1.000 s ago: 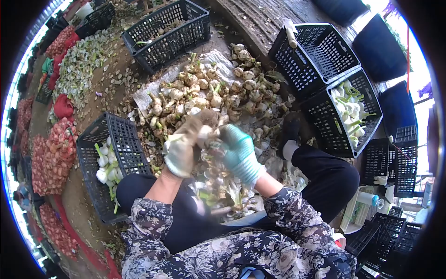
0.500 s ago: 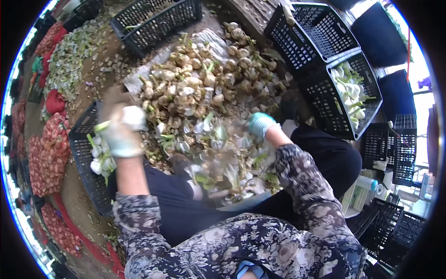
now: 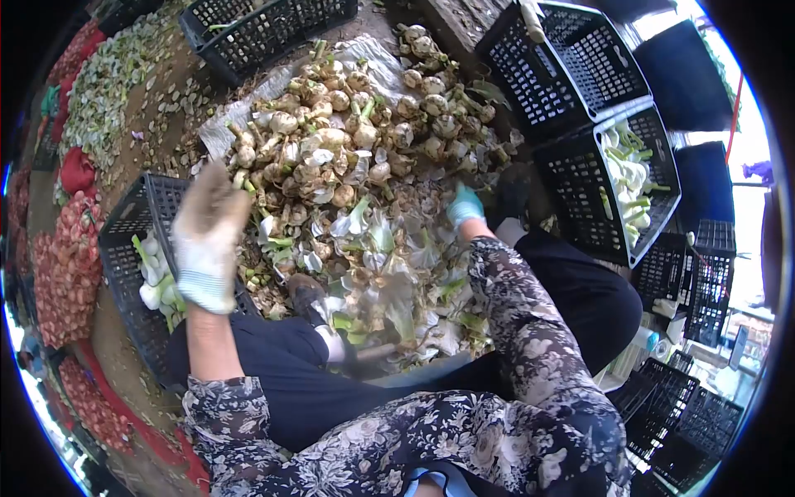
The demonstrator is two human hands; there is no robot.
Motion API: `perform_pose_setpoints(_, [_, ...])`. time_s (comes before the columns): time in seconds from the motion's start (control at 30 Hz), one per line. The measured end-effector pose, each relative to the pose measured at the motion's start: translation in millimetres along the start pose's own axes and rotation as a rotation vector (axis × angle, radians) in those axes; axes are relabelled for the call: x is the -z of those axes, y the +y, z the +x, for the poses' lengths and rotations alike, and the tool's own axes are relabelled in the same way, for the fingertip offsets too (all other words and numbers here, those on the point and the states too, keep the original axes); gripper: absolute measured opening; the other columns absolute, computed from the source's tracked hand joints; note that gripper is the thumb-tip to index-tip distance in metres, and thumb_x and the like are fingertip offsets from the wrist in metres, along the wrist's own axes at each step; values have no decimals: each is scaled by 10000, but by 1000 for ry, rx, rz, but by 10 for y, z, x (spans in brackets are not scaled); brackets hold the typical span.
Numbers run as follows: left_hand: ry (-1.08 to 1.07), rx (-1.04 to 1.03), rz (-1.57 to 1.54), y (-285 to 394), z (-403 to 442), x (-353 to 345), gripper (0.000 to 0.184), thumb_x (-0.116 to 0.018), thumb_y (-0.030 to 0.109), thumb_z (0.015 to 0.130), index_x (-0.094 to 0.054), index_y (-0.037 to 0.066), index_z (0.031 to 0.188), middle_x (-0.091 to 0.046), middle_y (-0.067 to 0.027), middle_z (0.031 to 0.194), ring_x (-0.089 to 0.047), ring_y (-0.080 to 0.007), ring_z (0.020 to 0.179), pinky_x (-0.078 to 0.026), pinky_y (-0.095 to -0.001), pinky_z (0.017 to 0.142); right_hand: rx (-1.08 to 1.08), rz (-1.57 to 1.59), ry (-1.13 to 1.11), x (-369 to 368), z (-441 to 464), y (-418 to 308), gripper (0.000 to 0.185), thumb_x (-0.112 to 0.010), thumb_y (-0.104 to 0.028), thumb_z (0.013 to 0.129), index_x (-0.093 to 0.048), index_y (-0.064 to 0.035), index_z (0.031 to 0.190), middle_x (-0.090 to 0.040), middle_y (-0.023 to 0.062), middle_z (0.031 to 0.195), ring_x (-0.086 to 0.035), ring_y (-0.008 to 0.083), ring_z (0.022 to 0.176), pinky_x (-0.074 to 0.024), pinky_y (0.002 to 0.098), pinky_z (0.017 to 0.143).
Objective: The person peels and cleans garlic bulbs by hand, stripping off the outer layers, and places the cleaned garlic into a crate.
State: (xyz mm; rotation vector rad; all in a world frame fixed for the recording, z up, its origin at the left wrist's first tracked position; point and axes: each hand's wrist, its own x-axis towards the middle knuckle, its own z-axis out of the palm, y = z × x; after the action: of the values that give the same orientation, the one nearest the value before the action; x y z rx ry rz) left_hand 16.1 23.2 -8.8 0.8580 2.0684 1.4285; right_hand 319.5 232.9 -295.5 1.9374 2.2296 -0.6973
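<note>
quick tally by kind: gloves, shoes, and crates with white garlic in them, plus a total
Gloves, left and right: 2
Shoes, left and right: 2
Crates with white garlic, one at the left and one at the right: 2
Total: 6

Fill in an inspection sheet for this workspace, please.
Surface: brown ground, scattered with debris.
Job's things: heaped garlic bulbs; cleaner bulbs in the left crate and right crate.
Clutter: loose skins and leaves between the legs.
Grippers: gloved left hand open near the left crate; gloved right hand at the skins, grip unclear.
Cables: none identifiable; thin red line at far right.
Surroundings: filled red net sacks at far left.
</note>
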Motion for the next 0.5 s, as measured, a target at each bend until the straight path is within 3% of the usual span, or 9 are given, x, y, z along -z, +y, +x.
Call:
perform_pose_setpoints(0.1, [-70,-29,-22,-193,6,-210,532,-681,116,758,-482,-27,1231,-527,-174,1195,-513,-250,1098,-449,-322,909,-16,3,-9,-229,-130,-68,554,-587,-52,725,-447,-99,1260,-257,208,1414,-521,414,1046,-459,418,860])
perform_pose_setpoints(0.13, [-93,25,-58,-198,1,-251,519,-677,91,753,-488,-25,1221,-525,-168,1200,-508,-245,1105,-449,-324,909,58,-5,158,-291,-212,-39,525,-606,-62,729,-476,-77,1237,-400,198,1342,-577,358,989,-471,368,844])
perform_pose_setpoints(0.23, [-163,82,-80,-206,-29,-374,470,-665,50,746,-526,12,1193,-527,-130,1194,-524,-228,1072,-465,-309,877,-158,554,58,-513,248,190,507,-626,-43,718,-513,-60,1212,-571,138,1165,-602,246,913,-477,295,790])
perform_pose_setpoints(0.27, [-202,78,-66,-198,-37,-403,474,-667,59,748,-527,18,1199,-526,-127,1192,-532,-222,1056,-469,-304,868,-192,967,33,308,-333,-516,402,-595,3,765,-556,-36,1163,-629,51,924,-584,156,688,-501,256,600])
perform_pose_setpoints(0.33, [-293,89,-86,-189,-44,-478,476,-669,105,768,-523,23,1214,-530,-133,1183,-552,-208,1021,-477,-292,855,114,1305,-233,719,-500,-869,418,-549,78,790,-510,38,1204,-620,85,969,-574,95,682,-483,204,561])
perform_pose_setpoints(0.37, [-278,98,-170,-201,-58,-551,460,-668,149,786,-530,16,1205,-538,-143,1184,-558,-202,1019,-476,-286,850,294,1235,-312,1049,-700,-1148,441,-570,81,793,-500,25,1225,-621,92,988,-584,91,717,-484,197,582])
perform_pose_setpoints(0.43, [-379,328,-205,0,-90,-585,464,-605,215,853,-482,-7,1241,-588,-106,1067,-580,-142,843,-497,-281,752,423,1308,-577,1426,-1039,-1466,444,-562,129,780,-522,11,1207,-635,72,1017,-603,99,824,-505,211,684])
perform_pose_setpoints(0.5, [-504,312,-324,-149,-60,-586,426,-565,216,883,-484,-30,1221,-599,-87,983,-583,-152,820,-501,-283,705,759,1097,-541,1633,-1294,-1637,460,-572,147,752,-544,-9,1184,-645,55,1021,-604,106,877,-508,232,755])
